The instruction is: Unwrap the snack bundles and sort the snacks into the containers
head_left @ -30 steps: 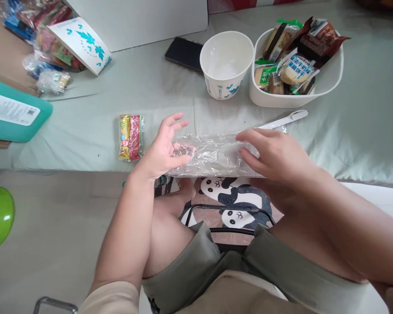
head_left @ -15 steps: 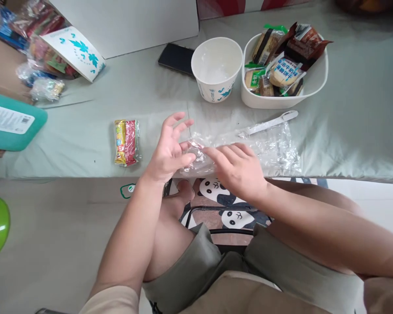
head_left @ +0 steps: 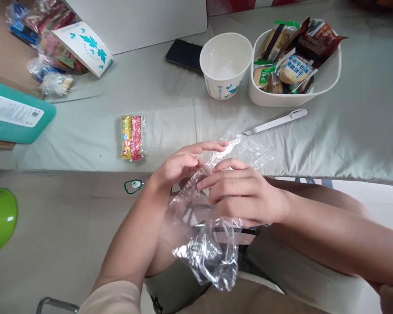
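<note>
Lifting away from the bench [head_left: 170, 109], the clear plastic [head_left: 209, 257] that lay flat along the near edge half a second ago now slants up between both hands in the head view. Its lower end hangs over the lap, and its far end reaches onto the cloth beside the white knife [head_left: 277, 122]. The knife's handle now lies clear of it, so the plastic is being handled in the air rather than on the cloth. The snack packet [head_left: 132, 137] stays untouched to the left, as do the paper tub [head_left: 225, 89] and the white bin [head_left: 281, 100] at the far side.

The left hand [head_left: 180, 168] has its forefinger stretched along the plastic; the right hand [head_left: 245, 194] bends its fingers over the middle. Both thumbs are mostly hidden, so I cannot tell whether either grip is clamped on the plastic or only resting against it. Glare and creases hide whether it is a bag or a sheet. The phone [head_left: 183, 54] is partly behind the tub, and the left edge cuts off the teal container [head_left: 42, 124].
</note>
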A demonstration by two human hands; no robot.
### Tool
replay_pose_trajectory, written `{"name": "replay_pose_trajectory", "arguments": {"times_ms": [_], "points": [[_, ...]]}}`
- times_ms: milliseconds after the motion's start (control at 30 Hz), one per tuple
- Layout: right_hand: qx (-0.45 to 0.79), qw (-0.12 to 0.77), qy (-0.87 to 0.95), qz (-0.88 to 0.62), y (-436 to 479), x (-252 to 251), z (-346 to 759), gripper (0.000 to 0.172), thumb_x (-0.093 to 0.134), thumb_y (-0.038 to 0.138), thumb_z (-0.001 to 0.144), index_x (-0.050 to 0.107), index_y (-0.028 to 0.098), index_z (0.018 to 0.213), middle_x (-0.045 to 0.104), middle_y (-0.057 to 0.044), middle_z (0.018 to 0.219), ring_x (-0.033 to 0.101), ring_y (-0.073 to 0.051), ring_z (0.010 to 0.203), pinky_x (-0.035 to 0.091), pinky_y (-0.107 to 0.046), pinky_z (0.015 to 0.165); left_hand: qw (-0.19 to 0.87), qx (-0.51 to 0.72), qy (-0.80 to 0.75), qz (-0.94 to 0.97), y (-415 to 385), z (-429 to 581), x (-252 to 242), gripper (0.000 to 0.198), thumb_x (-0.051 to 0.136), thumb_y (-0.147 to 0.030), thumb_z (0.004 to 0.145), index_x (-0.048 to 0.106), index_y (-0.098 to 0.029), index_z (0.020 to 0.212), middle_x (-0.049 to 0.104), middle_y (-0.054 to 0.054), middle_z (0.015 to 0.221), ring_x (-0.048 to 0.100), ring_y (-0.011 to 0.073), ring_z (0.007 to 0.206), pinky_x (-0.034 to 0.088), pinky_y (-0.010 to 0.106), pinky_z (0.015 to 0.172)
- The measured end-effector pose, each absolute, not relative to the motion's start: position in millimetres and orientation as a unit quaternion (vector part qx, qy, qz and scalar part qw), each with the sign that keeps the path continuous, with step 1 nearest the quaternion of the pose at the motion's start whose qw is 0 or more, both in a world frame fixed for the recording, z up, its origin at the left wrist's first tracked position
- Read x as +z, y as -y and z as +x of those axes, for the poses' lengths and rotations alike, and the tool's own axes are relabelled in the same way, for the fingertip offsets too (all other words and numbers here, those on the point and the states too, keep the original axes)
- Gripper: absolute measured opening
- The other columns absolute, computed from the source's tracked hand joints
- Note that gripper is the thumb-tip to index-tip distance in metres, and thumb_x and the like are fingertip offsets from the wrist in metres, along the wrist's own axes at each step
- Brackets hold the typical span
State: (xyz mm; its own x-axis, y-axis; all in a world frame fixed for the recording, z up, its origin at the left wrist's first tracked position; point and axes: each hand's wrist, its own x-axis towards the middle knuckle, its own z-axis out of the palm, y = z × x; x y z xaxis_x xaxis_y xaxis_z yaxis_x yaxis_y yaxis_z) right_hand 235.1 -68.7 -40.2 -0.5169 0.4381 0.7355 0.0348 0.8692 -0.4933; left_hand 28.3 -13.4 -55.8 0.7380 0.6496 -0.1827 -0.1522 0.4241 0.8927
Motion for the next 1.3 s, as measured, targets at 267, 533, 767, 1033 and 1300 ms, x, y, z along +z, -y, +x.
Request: {"name": "replay_pose_trajectory", "arguments": {"times_ms": [267,533,767,1033,1300], "points": [[0.188,0.45,0.859,-0.155,71,-45,247,0.016,0.046,0.026,0.107,0.061,0.025,0.104,0.075,-0.001,0.099,0.069,-0.016,0.121,0.049,-0.038,0.106,0.749,0.236,-0.282,0.551,20,39,-55,0.035,0.056,-0.042,0.084,0.079,-0.019,0.098,0.081,0.01,0.098,0.075,0.0272,0.095,0.059,0.043,0.091],[0.102,0.472,0.813,-0.327,74,-62,249,0.02,0.059,0.012,0.091,0.059,0.027,0.105,0.069,-0.006,0.116,0.066,-0.024,0.124,0.052,-0.043,0.1,0.634,0.416,-0.304,0.577,23,50,-59,0.031,0.055,-0.04,0.079,0.076,-0.021,0.093,0.079,0.009,0.11,0.071,0.0285,0.113,0.057,0.047,0.105],[0.068,0.495,0.795,-0.344,75,-47,260,0.021,0.057,0.007,0.091,0.059,0.028,0.094,0.072,0.0,0.095,0.073,-0.023,0.113,0.053,-0.042,0.095,0.563,0.455,-0.307,0.617,20,35,-62,0.035,0.053,-0.026,0.075,0.077,-0.024,0.1,0.077,0.007,0.12,0.07,0.0272,0.119,0.058,0.048,0.106],[0.14,0.463,0.769,-0.418,79,-82,282,0.021,0.058,0.02,0.09,0.064,0.028,0.109,0.07,-0.005,0.103,0.072,-0.025,0.106,0.058,-0.045,0.09,0.35,0.244,-0.324,0.844,16,29,-69,0.06,0.044,0.005,0.08,0.07,-0.024,0.126,0.066,0.007,0.143,0.062,0.0198,0.134,0.051,0.042,0.116],[0.153,0.441,0.795,-0.388,65,-79,290,0.005,0.058,0.024,0.09,0.061,0.027,0.092,0.075,-0.004,0.104,0.068,-0.028,0.122,0.052,-0.049,0.101,0.308,0.153,-0.37,0.863,12,31,-64,0.049,0.072,-0.019,0.085,0.067,-0.023,0.133,0.059,0.011,0.149,0.06,0.0291,0.136,0.051,0.047,0.117]]}}
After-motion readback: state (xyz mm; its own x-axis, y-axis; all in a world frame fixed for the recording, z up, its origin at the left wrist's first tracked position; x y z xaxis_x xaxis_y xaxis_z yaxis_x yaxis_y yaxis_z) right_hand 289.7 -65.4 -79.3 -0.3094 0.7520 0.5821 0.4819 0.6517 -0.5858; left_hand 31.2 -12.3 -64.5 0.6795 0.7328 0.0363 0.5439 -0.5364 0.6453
